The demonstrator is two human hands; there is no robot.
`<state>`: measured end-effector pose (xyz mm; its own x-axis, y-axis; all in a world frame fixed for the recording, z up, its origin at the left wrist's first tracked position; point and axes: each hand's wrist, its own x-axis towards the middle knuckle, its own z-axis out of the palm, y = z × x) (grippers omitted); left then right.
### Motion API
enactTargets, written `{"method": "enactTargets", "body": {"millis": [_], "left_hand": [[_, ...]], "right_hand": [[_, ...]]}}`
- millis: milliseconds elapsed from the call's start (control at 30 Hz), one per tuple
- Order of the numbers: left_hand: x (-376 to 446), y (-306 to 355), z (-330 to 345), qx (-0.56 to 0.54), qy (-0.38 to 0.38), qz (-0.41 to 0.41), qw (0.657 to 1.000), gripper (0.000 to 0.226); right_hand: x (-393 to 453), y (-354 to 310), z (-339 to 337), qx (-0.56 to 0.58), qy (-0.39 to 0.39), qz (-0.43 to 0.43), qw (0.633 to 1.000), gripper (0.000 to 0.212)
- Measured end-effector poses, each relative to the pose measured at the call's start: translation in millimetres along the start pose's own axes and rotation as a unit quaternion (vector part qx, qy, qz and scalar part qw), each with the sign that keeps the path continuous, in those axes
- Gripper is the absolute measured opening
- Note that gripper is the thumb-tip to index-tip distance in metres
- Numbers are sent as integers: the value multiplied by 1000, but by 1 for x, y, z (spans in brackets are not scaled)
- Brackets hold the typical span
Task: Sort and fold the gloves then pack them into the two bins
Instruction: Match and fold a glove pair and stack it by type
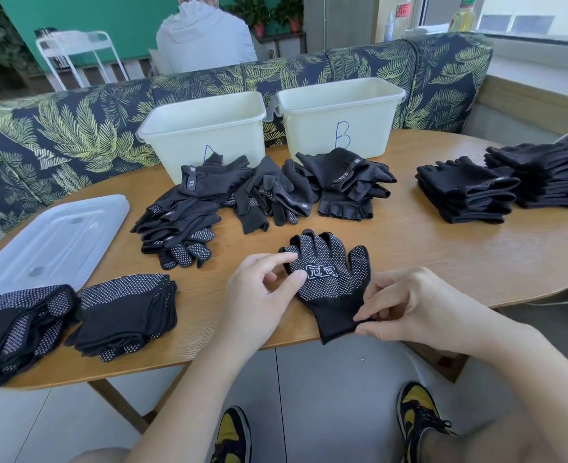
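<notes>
Bare tabletop (426, 248) right of the dotted glove (329, 279), loose glove heap (259, 192) behind it blocking both bins (209, 128), 2 folded stacks (469, 192) far right, 2 dotted stacks (122, 315) and lid (52, 238) left.

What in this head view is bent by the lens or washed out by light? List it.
Head view: wide-angle lens bows the wooden table's near edge and the sofa back; daylight from the window at top right blows out; the dotted glove under both hands stays sharp; the folded stacks at the left edge look stretched.
</notes>
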<state>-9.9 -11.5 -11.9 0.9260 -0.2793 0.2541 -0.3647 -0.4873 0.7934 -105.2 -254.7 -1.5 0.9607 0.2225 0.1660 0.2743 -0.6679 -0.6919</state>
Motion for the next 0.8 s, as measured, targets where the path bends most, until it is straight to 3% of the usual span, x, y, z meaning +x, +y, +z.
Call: {"method": "enactTargets", "body": {"millis": [100, 200, 300, 467, 600, 800], "left_hand": [[7, 1, 1, 1, -21, -22, 1000, 29], [19, 3, 2, 2, -31, -35, 999, 32], [31, 7, 4, 6, -37, -48, 998, 30], [38, 6, 13, -13, 21, -56, 998, 22], [33, 3, 14, 28, 74, -34, 996, 18], [31, -1, 15, 100, 83, -19, 991, 14]], "right_hand": [[3, -8, -9, 46, -4, 11, 999, 9], [13, -11, -1, 55, 67, -1, 996, 16], [29, -3, 13, -43, 108, -35, 993, 36], [36, 13, 27, -143, 76, -25, 986, 65], [35, 13, 31, -156, 85, -22, 984, 66], [36, 12, 30, -159, 81, -21, 984, 68]]}}
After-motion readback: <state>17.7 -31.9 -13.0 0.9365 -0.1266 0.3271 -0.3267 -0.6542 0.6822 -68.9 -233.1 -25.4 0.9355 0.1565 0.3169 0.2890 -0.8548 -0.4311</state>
